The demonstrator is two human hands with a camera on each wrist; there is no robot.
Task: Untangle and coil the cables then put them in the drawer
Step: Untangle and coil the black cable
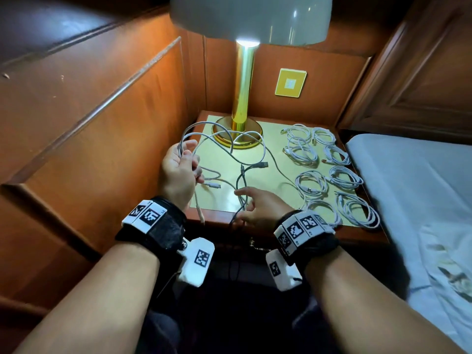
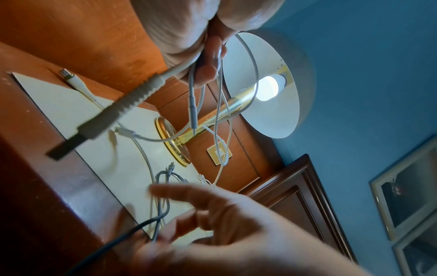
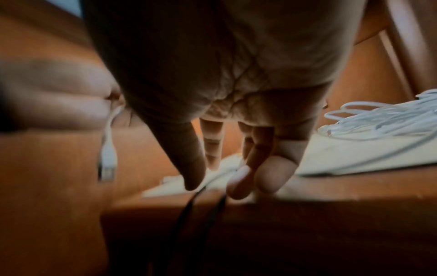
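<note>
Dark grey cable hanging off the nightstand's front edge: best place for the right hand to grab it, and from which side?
Pinch the dark grey cable where it crosses the nightstand's front edge, coming from above and in front. There it runs straight, clear of the white cables; farther back it loops among them. The right hand hovers right there.

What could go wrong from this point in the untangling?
1. Loose loops held by the left hand arc close to the lamp base; pulling might snag them there.
2. The dark cable under the right hand hangs over the nightstand's front edge and could slide off.
3. Tugging might drag strands into the coiled white cables.
</note>
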